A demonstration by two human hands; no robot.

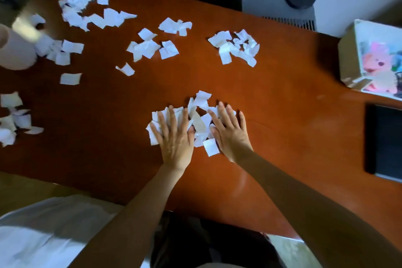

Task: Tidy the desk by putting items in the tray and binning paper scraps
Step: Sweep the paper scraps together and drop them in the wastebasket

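Scrap-gathering is in hand: the left hand and right hand press flat on 1 heap of paper scraps mid-worktop, each grip apart, fingers straight. Next, I judge, they must cup and lift it; more scraps lie farther off.

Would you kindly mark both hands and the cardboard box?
left hand (174, 144): head view, back of hand.
right hand (232, 137): head view, back of hand.
cardboard box (349, 59): head view, tan side wall.
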